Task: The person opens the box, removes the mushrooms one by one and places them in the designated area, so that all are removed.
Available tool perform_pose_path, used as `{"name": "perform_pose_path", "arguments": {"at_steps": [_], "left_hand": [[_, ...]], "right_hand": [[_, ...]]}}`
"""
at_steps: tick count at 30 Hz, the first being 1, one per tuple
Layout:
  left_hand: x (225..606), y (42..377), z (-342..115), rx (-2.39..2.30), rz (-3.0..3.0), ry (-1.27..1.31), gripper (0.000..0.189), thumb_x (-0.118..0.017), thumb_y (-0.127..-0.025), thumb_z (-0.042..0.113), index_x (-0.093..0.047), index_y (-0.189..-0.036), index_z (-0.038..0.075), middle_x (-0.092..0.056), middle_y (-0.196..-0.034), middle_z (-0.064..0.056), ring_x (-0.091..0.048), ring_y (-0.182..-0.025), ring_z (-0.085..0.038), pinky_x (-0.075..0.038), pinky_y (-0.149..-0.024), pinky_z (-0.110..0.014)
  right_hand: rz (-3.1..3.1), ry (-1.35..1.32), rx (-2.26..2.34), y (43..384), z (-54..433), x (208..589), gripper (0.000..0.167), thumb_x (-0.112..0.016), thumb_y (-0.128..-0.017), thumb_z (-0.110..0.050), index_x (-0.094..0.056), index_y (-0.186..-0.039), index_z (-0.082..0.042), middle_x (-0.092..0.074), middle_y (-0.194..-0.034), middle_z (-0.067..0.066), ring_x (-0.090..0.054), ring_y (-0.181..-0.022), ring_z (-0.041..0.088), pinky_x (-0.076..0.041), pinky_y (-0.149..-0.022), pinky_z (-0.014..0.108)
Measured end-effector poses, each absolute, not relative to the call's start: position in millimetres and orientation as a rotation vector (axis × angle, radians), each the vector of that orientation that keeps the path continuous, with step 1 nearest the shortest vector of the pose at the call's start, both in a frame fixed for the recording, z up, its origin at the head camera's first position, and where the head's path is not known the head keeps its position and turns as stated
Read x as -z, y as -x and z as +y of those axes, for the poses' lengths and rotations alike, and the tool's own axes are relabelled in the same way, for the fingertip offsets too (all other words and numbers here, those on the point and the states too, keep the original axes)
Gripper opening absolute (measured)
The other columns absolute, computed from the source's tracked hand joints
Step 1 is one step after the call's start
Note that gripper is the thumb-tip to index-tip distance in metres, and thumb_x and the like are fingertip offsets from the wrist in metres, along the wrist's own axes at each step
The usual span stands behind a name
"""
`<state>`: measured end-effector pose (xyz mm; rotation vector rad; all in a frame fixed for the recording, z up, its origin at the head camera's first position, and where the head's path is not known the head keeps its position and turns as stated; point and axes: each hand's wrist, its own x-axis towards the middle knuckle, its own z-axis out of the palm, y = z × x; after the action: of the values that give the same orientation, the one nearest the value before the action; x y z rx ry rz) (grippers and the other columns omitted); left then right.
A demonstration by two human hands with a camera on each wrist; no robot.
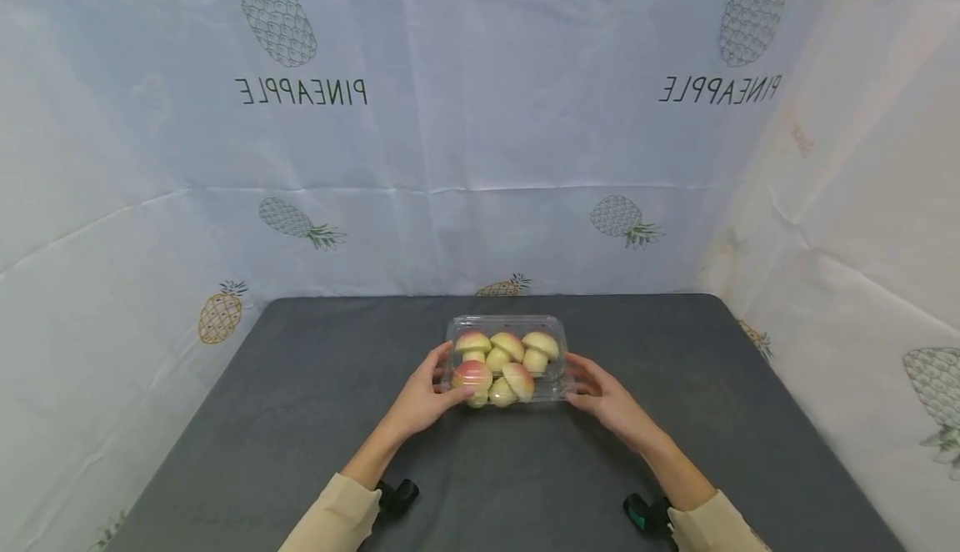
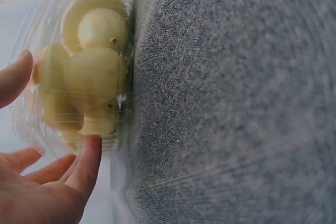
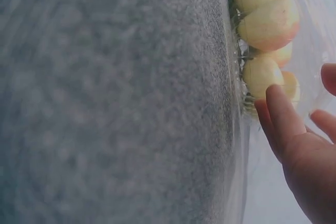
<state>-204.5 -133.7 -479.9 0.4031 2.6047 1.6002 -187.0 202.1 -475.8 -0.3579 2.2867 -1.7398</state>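
A clear plastic clamshell box lies on the dark table, packed with several pale yellow mushroom-shaped pieces, some with pink-blushed caps. My left hand holds the box's left end: the thumb lies over the near corner and the fingers are at the side. In the left wrist view, fingertips meet the lower end of the plastic. At the opposite end is my right hand, its fingers spread along the side. The right wrist view shows fairly straight fingers at that end, with the thumb apart.
The dark grey tabletop has rounded far corners. White cloth printed with pineapples stands behind it and along both sides. Black wrist straps show at both cuffs.
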Motion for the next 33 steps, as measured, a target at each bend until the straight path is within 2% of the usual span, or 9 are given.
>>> {"name": "perform_pose_path", "arguments": {"at_steps": [10,18,25,33], "left_hand": [[482.8,208.5,-134.4,-1.613,2.608,-0.431,0.088,-0.08,-0.091,0.035,-0.032,-0.159,0.009,-0.038,-0.157,-0.021,-0.05,-0.132,-0.042,-0.051,-0.1,-0.055],[486.0,209.1,-135.4,-1.611,2.609,-0.432,0.088,-0.08,-0.09,0.034,-0.032,-0.159,0.01,-0.039,-0.157,-0.02,-0.05,-0.132,-0.042,-0.051,-0.101,-0.056],[483.9,209.0,-136.2,-1.604,2.616,-0.437,0.089,-0.08,-0.09,0.035,-0.031,-0.159,0.009,-0.039,-0.156,-0.021,-0.051,-0.131,-0.042,-0.051,-0.099,-0.055],[482.7,207.7,-136.8,-1.602,2.602,-0.432,0.089,-0.079,-0.091,0.037,-0.029,-0.16,0.008,-0.037,-0.157,-0.022,-0.05,-0.133,-0.042,-0.051,-0.1,-0.055]], "right_hand": [[2.251,0.324,1.777,189.0,200.8,474.6,0.068,-0.057,-0.102,-0.004,-0.024,-0.161,-0.007,-0.033,-0.156,0.027,-0.035,-0.141,0.05,-0.043,-0.109,0.056],[2.219,0.311,1.748,186.9,200.2,475.7,0.069,-0.057,-0.104,-0.011,-0.02,-0.163,-0.009,-0.029,-0.159,0.026,-0.03,-0.144,0.049,-0.039,-0.111,0.059],[2.247,0.251,1.753,190.0,196.3,471.9,0.067,-0.055,-0.102,-0.004,-0.025,-0.162,-0.008,-0.033,-0.157,0.026,-0.037,-0.141,0.046,-0.043,-0.109,0.057],[2.353,0.249,1.682,188.0,192.4,472.6,0.065,-0.056,-0.103,-0.01,-0.026,-0.161,-0.011,-0.039,-0.154,0.024,-0.041,-0.138,0.045,-0.046,-0.104,0.056]]}}
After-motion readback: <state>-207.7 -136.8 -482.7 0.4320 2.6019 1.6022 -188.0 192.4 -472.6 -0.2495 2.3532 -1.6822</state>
